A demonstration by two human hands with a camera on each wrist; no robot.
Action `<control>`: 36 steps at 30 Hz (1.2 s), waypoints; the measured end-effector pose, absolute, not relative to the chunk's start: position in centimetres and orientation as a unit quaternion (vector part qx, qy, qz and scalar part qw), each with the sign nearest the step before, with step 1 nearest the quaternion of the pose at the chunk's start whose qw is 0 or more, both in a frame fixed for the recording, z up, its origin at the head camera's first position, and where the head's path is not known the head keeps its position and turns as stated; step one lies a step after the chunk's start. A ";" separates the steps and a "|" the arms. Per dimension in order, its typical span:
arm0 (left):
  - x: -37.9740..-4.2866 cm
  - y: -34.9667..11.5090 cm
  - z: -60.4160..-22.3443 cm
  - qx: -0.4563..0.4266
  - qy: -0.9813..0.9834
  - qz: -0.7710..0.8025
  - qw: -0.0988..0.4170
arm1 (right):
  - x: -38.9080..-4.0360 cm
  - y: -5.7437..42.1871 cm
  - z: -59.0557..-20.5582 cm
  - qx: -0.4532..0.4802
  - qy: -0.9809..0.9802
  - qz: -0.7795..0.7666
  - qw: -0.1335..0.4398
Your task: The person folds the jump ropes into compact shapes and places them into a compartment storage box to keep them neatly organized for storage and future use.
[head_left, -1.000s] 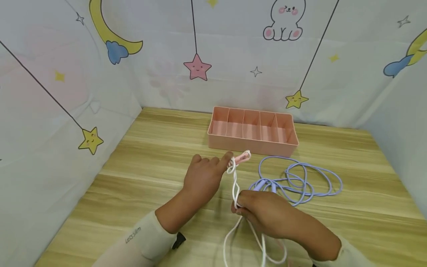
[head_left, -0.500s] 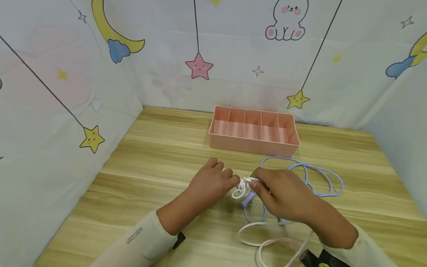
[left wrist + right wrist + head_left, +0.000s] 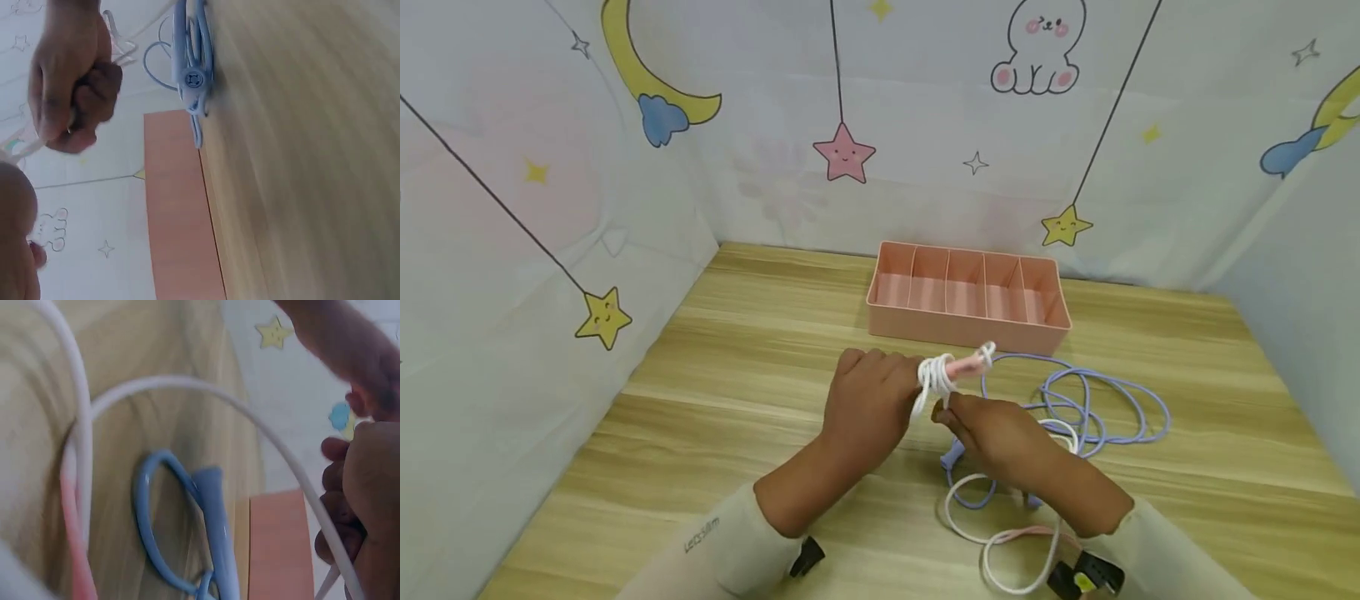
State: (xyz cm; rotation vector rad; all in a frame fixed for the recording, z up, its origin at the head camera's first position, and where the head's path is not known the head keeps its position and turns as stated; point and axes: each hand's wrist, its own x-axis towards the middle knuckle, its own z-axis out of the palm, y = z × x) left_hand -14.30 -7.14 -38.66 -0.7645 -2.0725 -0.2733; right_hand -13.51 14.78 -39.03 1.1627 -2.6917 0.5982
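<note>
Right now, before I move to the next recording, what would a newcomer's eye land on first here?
Probably the white cord wound round a pink handle at the centre, held by the left hand while the right hand pinches the cord just below. Next, the looped lavender rope on the table to the right, and the pink divided tray behind the hands.

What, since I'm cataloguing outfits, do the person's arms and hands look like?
The left sleeve and right sleeve are pale cream; dark lettering marks the left. Black devices show near both cuffs, the right one with a yellow-green spot. The left hand and right hand look ungloved.
</note>
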 end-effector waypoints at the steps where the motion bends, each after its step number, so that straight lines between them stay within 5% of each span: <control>1: -14.3 -7.1 -38.7 -0.272 -0.853 -0.096 0.436 | -13.1 14.4 -39.0 0.391 -0.898 0.187 0.072; 6: -14.3 -7.1 -39.3 -0.180 -0.921 0.002 0.345 | -11.0 13.1 -38.2 0.409 -0.899 0.146 0.063; 10: -13.8 -6.9 -39.5 -0.192 -0.941 0.060 0.273 | -10.7 13.1 -37.0 0.450 -0.876 0.121 0.125; 13: -13.6 -7.0 -39.7 -0.246 -0.930 0.064 0.267 | -11.3 13.8 -35.8 0.468 -0.858 0.106 0.185; 23: -13.4 -7.5 -39.5 -0.434 -0.831 0.089 0.338 | -14.1 16.1 -34.1 0.455 -0.857 0.089 0.223; 32: -13.6 -7.6 -39.5 -0.476 -0.759 0.014 0.444 | -15.7 17.3 -35.9 0.435 -0.882 0.156 0.091; 36: -13.5 -7.2 -39.3 -0.488 -0.727 -0.042 0.480 | -15.7 16.7 -36.7 0.431 -0.881 0.177 0.077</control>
